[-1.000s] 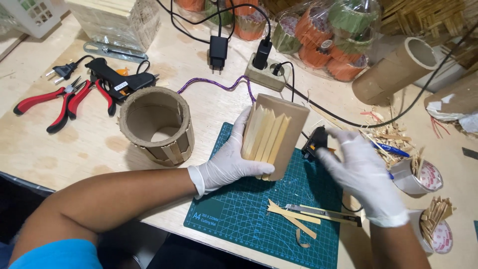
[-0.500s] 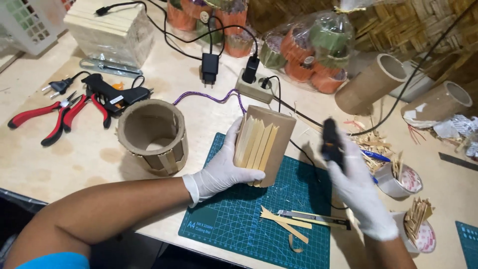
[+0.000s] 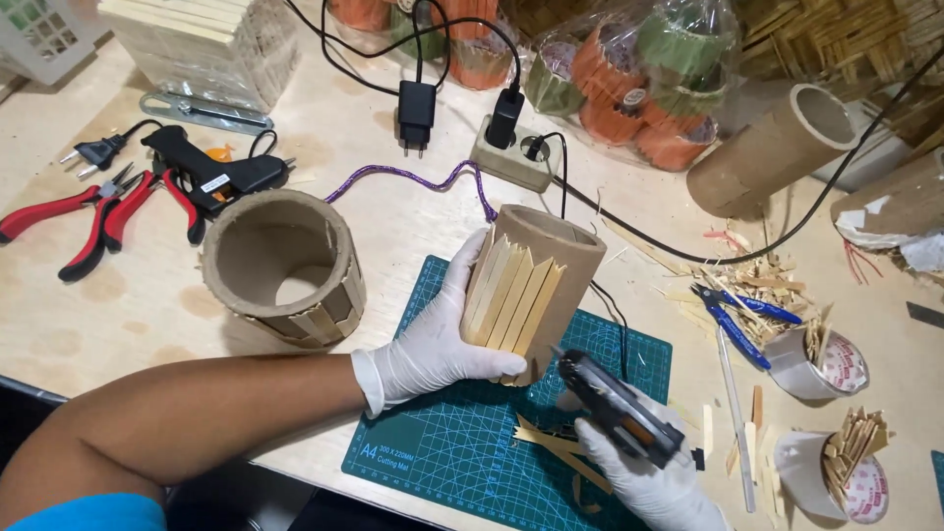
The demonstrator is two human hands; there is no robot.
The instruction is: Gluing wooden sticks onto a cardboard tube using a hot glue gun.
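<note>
Two gloved hands over green cutting mat [image 3: 442,452], plywood bench [image 3: 118,305]: left fingers [image 3: 462,285] clamp cardboard tube [image 3: 551,265], right fingers [image 3: 600,442] wrap glue gun [image 3: 615,408].

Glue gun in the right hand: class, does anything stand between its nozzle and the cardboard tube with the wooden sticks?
Nothing visible does. The glue gun in the right hand points its nozzle at the lower edge of the cardboard tube, which the left hand steadies over the green cutting mat.
</note>
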